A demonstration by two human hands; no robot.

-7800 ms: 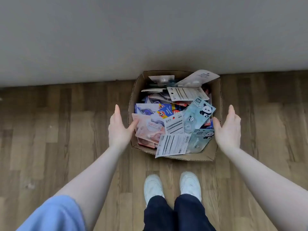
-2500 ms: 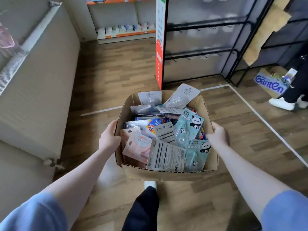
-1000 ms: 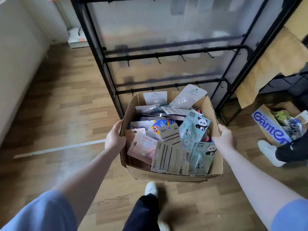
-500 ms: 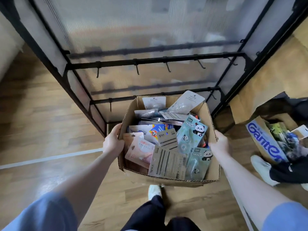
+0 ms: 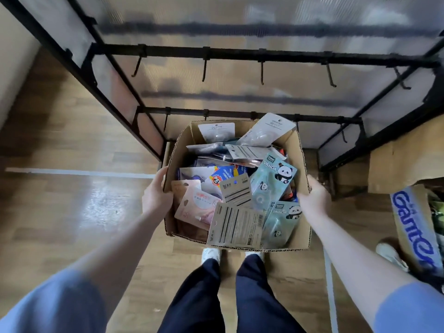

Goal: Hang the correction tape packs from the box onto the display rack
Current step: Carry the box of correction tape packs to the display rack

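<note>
I hold an open cardboard box (image 5: 301, 164) off the floor in front of my legs. My left hand (image 5: 156, 194) grips its left wall and my right hand (image 5: 314, 199) grips its right wall. The box is heaped with several carded correction tape packs: teal panda packs (image 5: 274, 181), a pink pack (image 5: 199, 207), a brown barcode-backed card (image 5: 235, 227). Straight ahead stands the black display rack (image 5: 240, 55) with a frosted back panel. Its two horizontal bars carry bare hooks (image 5: 262, 73). The box's far edge is close under the lower bar.
A large brown cardboard sheet (image 5: 406, 157) leans at the right of the rack. A blue-lettered carton (image 5: 418, 227) with goods and another person's white shoe (image 5: 390, 254) sit at the right. Wood floor with a white line (image 5: 79, 173) lies to the left.
I lifted the box from the floor by the wall, carried it across the room and have stepped right up to the rack. Both hands keep the same grip on the box.
</note>
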